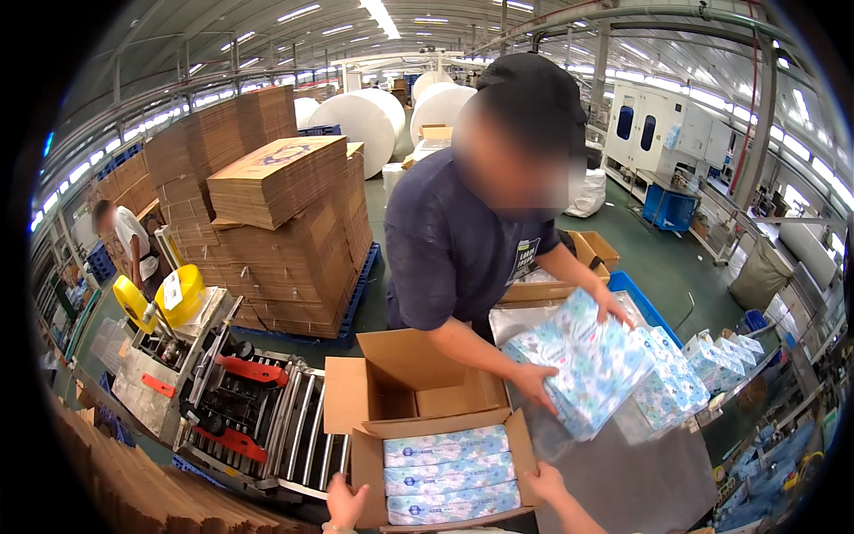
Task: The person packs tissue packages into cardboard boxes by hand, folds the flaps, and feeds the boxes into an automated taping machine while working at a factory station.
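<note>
An open cardboard box (pixel 405 383) stands in front of me with three blue-and-white tissue packs (pixel 447 472) lying flat inside. My left hand (pixel 346 501) grips the box's near left flap. My right hand (pixel 544 483) presses on its near right flap. Across the box a co-worker in a dark shirt (pixel 454 240) leans in, both hands carrying a bundle of blue floral tissue packs (pixel 587 360) just right of the box, above the metal table (pixel 623 481).
More tissue packs (pixel 703 369) lie along the table at right. A roller conveyor with a taping machine and yellow tape rolls (pixel 182 298) stands at left. Stacks of flat cartons (pixel 285 222) rise behind on a blue pallet. Another person (pixel 124 236) works far left.
</note>
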Motion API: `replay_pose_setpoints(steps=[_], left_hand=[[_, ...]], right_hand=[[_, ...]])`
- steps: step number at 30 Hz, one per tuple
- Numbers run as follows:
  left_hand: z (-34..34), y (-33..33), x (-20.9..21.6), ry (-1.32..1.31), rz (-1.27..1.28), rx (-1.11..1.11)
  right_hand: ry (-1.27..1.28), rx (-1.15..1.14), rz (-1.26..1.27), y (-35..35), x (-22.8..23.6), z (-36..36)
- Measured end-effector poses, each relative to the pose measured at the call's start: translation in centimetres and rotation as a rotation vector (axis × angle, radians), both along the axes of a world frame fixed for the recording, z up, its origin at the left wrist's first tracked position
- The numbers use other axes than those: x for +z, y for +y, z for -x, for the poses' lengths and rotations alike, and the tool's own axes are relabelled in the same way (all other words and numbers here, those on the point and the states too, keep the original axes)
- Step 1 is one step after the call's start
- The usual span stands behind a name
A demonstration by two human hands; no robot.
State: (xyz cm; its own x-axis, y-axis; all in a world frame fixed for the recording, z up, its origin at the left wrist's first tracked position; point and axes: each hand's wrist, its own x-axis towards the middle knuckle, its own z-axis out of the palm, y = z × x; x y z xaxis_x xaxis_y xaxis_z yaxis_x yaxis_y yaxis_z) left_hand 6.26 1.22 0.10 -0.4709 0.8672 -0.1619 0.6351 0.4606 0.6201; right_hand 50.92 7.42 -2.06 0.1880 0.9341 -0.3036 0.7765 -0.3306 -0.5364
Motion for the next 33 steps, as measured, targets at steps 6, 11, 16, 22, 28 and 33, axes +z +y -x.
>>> replay_pose_setpoints(steps=[6, 11, 16, 22, 28, 33], left_hand=[[6.6, 2.2, -3.4, -0.073, 0.160, -0.325], [19.2, 3.0, -4.8, -0.004, 0.118, -0.424], [27.9, 3.1, -0.9, -0.196, 0.074, -0.401], [29.5, 1.1, -3.7, -0.227, 0.493, -0.978], [25.9, 7.0, 2.6, -0.547, 0.416, -0.867], [21.6, 9.5, -1.6, 0.583, -0.115, -0.780]], right_hand=[[-0.036, 0.076, 0.144, 1.7, -1.2, 6.6], [0.097, 0.013, 0.098, -0.6, -4.1, 14.6], [0.588, 0.186, -0.138, -2.4, -7.6, 28.4], [-0.136, 0.880, -0.037, 1.0, -4.4, 41.7], [-0.024, 1.045, 0.250, 7.0, -6.9, 40.6], [-0.088, 0.737, -0.073, 5.7, -6.5, 37.5]])
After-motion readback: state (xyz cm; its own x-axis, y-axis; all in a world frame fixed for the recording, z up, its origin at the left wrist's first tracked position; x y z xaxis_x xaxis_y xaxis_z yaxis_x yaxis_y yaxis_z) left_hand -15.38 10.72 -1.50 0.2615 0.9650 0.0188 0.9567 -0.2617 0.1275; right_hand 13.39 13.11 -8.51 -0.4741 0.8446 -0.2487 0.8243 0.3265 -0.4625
